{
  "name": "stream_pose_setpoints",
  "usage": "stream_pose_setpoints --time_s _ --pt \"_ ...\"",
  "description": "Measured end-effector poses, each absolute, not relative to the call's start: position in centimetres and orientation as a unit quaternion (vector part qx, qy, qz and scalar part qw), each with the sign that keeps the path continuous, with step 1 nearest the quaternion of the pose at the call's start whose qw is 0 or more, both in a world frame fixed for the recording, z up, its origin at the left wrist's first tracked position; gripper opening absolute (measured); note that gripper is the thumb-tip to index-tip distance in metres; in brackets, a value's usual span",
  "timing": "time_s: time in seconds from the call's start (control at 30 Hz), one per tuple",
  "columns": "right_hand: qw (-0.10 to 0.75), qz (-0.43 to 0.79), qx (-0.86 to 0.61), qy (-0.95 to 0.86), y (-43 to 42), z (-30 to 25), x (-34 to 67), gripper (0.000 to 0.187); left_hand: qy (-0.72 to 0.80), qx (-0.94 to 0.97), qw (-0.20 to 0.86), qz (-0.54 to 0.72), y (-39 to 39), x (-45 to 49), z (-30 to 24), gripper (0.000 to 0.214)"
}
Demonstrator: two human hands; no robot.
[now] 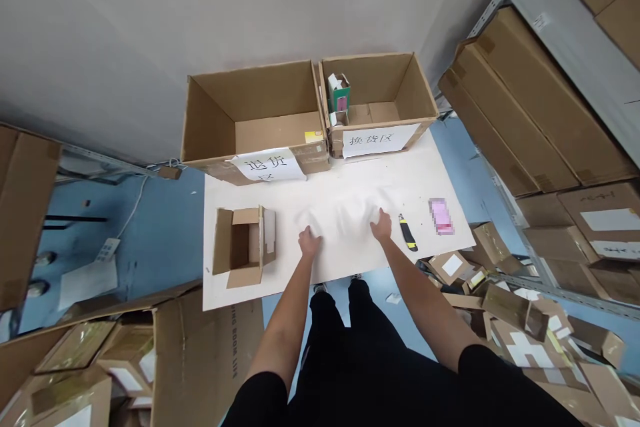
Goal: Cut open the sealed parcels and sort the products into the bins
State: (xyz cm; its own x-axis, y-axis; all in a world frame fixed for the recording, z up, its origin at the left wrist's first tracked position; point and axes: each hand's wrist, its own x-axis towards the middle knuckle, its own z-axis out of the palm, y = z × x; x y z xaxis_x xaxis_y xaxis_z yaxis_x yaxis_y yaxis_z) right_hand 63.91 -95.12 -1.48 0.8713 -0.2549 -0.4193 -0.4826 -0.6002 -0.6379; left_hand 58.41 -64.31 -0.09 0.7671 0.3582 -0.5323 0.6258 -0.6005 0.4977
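My left hand [309,241] and my right hand [381,225] rest on the white table [350,173], fingers curled. Between and beyond them lies a pale, nearly see-through sheet [345,217] that blends into the tabletop. Each hand seems to pinch one edge of it. A small open cardboard box [241,247] lies on its side left of my left hand. A yellow and black utility knife [408,232] lies just right of my right hand, with a pink flat item [441,216] beyond it.
Two large open cartons with paper labels stand at the table's far edge, the left carton [255,113] and the right carton [380,97]; the right one holds a small green and white package [339,93]. Stacked boxes [540,107] fill shelves on the right. Loose cartons litter the blue floor on both sides.
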Motion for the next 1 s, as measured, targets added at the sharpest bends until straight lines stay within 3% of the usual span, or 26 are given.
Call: stream_pose_setpoints --time_s 0.13,0.3,0.47,0.57,0.73,0.8,0.87,0.93,1.0 --pt "0.473 0.218 -0.842 0.139 -89.1 -1.4 62.6 0.079 0.267 0.817 0.468 -0.204 -68.7 58.8 0.6 0.063" --pt "0.605 0.26 -0.743 0.121 -82.8 0.8 61.1 0.054 0.196 0.777 0.557 -0.217 -69.4 57.3 3.0 0.047" --pt "0.633 0.181 -0.749 0.075 -78.7 5.4 60.7 0.033 0.111 0.766 0.607 -0.181 -59.9 52.3 7.7 0.04" --pt "0.619 0.07 -0.782 0.029 -73.8 9.6 60.7 0.034 0.132 0.84 0.521 -0.076 -51.0 49.2 11.0 0.041" --pt "0.525 0.001 -0.849 -0.066 -61.1 15.7 59.2 0.034 0.041 0.942 0.32 -0.091 -39.1 46.5 13.2 0.063" --pt "0.445 0.03 -0.891 -0.091 -56.4 16.5 58.0 0.033 0.012 0.947 0.302 -0.107 -37.4 45.7 12.3 0.083" --pt "0.311 0.112 -0.935 -0.127 -53.2 16.1 56.7 0.032 0.019 0.944 0.311 -0.105 -37.4 44.8 10.6 0.101" --pt "0.181 0.216 -0.947 -0.154 -51.5 15.1 55.5 0.029 0.038 0.936 0.335 -0.1 -38.4 43.7 8.6 0.096" --pt "0.111 0.291 -0.935 -0.169 -51.2 13.9 54.7 0.025 0.048 0.928 0.355 -0.101 -39.7 42.6 7.0 0.073"
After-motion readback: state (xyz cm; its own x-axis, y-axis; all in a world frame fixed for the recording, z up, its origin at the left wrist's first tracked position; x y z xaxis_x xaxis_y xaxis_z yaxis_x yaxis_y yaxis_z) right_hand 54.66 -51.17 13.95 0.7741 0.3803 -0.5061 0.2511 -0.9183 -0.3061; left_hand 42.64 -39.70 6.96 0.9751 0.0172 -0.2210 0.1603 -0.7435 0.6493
